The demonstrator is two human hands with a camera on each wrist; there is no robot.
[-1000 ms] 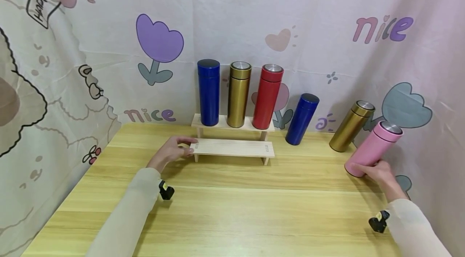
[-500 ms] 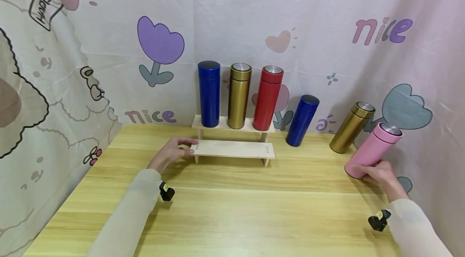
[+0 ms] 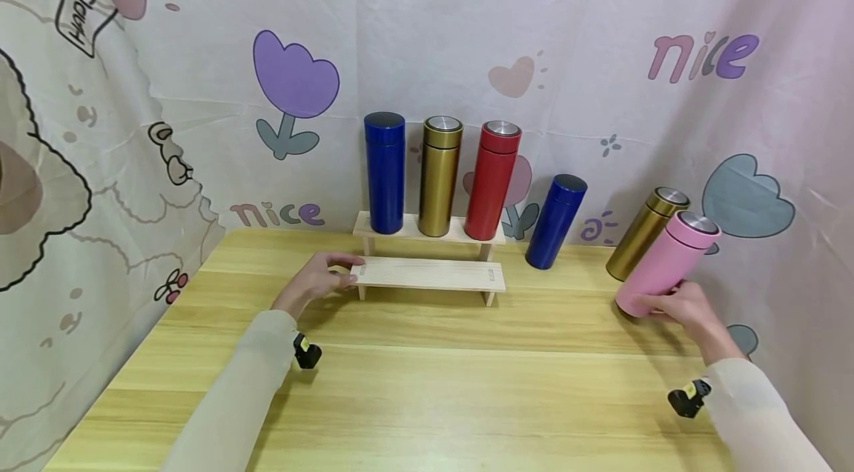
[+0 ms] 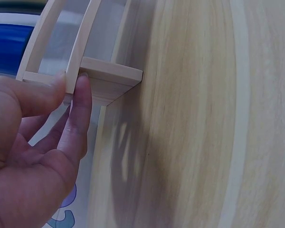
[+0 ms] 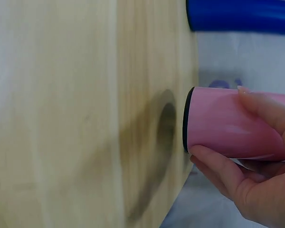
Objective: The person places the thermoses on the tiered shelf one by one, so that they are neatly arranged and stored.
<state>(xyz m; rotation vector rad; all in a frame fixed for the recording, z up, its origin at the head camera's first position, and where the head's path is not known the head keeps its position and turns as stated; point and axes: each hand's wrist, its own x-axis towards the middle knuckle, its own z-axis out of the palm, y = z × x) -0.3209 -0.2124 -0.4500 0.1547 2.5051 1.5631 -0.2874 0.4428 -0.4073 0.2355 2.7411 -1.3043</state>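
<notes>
My left hand (image 3: 319, 281) pinches the left end of the lower board of a two-step wooden stand (image 3: 430, 273); in the left wrist view, thumb and fingers (image 4: 77, 116) close on the board's end. My right hand (image 3: 687, 309) grips a pink thermos bottle (image 3: 667, 262) low on its body, near the right side of the table. The right wrist view has the pink bottle's black base off the tabletop, with a shadow beneath. On the stand's upper step stand a blue thermos (image 3: 385, 175), a gold thermos (image 3: 440, 179) and a red thermos (image 3: 492, 183), all upright.
A shorter blue thermos (image 3: 556, 224) stands on the wooden table (image 3: 434, 398) to the right of the stand. Another gold thermos (image 3: 643, 235) stands behind the pink one, partly hidden by it. A printed curtain (image 3: 567, 5) hangs along the back and sides.
My right hand has lifted the pink thermos off the table and moved it slightly left, in front of the gold one. The left hand has stayed at the stand.
</notes>
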